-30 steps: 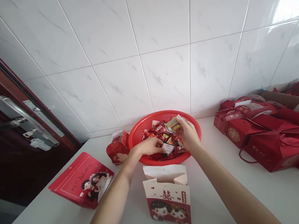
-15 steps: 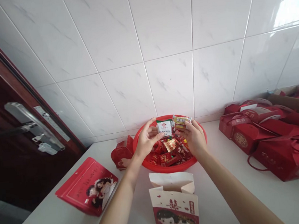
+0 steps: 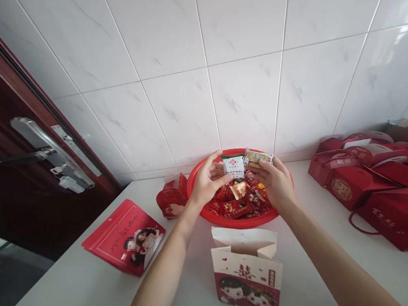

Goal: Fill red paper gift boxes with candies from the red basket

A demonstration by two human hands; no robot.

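Above the far part of a red plastic basket (image 3: 244, 223), my left hand (image 3: 206, 181) pinches a white and green wrapped snack (image 3: 233, 166) between thumb and fingers. My right hand (image 3: 278, 182) grips a yellow wrapped snack (image 3: 258, 158) close beside it. The two packets are held side by side with their printed faces toward me. Below them, wrapped candies (image 3: 241, 190) in red and gold foil fill the basket. Nearer to me stands an open paper gift bag (image 3: 246, 273), white and red, with cartoon figures on its front.
A red gift pouch (image 3: 124, 238) stands at the left, and a small red box (image 3: 172, 196) touches or nearly touches the basket's left side. Several red gift boxes (image 3: 356, 182) crowd the right. A tiled wall (image 3: 249, 101) backs the white table (image 3: 77, 297); a door handle (image 3: 54, 152) is at far left.
The camera view has shifted, so most things on the table appear a little farther right. Both hands still hold the same two packets over the basket.
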